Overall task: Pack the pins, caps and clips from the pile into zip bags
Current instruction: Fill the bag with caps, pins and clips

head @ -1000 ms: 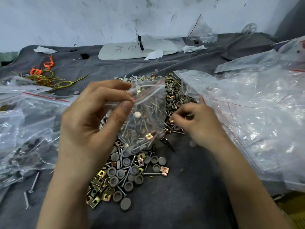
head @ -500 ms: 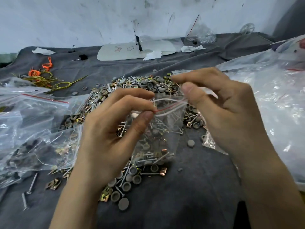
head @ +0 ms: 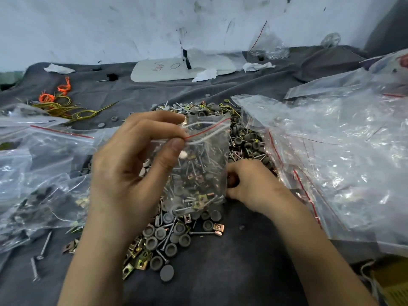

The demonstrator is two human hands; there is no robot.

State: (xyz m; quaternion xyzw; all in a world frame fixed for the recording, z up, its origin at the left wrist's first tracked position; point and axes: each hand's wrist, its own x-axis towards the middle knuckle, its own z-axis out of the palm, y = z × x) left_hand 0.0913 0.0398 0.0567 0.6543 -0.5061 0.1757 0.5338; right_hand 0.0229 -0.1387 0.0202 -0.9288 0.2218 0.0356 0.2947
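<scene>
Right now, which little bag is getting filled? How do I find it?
Find the grey cloth-covered table, then the heap of grey caps, brass clips and steel pins in its middle. Above that heap, the left hand pinches a small clear plastic zip bag by its red-lined top. The other clear bags lie on the cloth; only this one is held up.

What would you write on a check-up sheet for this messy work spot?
Surface: grey cloth, rumpled.
Job's things: pile of pins, caps and clips in the middle; small zip bag, partly filled, held above it.
Clutter: left plastic bags; right plastic bags; paper scraps; white board.
Hands: left hand pinches the bag's top; right hand curled at the pile, its hold hidden.
Cables: yellow-green wires with orange ties, far left.
Surroundings: scuffed white wall.
</scene>
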